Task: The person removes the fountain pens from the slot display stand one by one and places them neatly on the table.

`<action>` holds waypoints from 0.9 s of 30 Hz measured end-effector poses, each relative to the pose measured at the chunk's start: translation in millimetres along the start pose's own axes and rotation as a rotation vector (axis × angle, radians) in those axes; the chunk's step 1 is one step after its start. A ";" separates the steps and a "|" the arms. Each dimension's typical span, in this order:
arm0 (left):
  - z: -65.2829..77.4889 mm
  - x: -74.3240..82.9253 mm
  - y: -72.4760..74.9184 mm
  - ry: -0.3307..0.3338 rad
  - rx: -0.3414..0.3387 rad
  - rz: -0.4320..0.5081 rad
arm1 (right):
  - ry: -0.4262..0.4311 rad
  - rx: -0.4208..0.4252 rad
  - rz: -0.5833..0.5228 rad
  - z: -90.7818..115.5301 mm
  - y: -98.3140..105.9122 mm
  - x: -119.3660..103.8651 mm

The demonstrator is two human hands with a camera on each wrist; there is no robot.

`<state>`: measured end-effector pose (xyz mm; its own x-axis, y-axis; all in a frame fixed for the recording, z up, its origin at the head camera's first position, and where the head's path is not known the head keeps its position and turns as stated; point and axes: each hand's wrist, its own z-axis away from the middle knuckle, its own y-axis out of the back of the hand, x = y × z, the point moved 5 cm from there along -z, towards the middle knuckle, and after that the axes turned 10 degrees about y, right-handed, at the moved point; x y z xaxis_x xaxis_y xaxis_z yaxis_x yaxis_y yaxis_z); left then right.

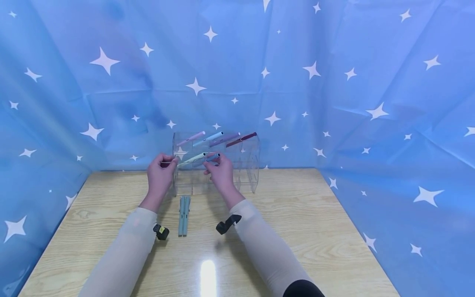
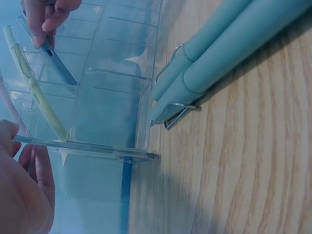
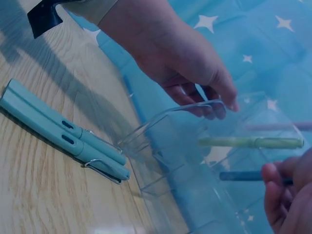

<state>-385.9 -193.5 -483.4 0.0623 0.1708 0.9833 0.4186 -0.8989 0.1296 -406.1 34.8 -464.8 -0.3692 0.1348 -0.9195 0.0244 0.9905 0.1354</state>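
Observation:
A clear acrylic pen rack (image 1: pixel 245 177) stands at the back of the table. My left hand (image 1: pixel 160 176) holds the rack's left side panel, thumb on one face and fingers on the other in the left wrist view. My right hand (image 1: pixel 223 173) pinches a blue pen (image 3: pixel 241 176) whose lower end lies over the rack's front tier. Beside it a light green pen (image 2: pixel 41 100) slants in the same tier. Two teal pens (image 3: pixel 58 129) with metal clips lie side by side on the table before the rack.
On the rack's upper tier rest a pink pen (image 1: pixel 193 137), a light blue pen (image 1: pixel 208 138), a purple pen (image 1: pixel 225 139) and a dark red pen (image 1: pixel 241 140). A blue star-patterned cloth (image 1: pixel 237 62) hangs behind the wooden table (image 1: pixel 297 218) and along its sides.

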 end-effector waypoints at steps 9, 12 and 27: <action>0.3 -0.3 -0.2 0.012 0.001 -0.003 | 0.044 0.065 -0.034 0.3 0.9 -1.0; 0.2 0.0 -0.1 0.011 0.000 0.000 | 0.075 0.094 -0.040 0.7 3.5 -2.1; 0.2 0.9 1.0 -0.002 -0.010 0.012 | 0.309 0.184 -0.052 8.8 29.4 -20.9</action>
<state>-385.2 -194.2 -482.4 0.0691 0.1603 0.9846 0.4091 -0.9048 0.1186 -389.5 61.4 -444.8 -0.6367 0.0970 -0.7650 0.1545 0.9880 -0.0033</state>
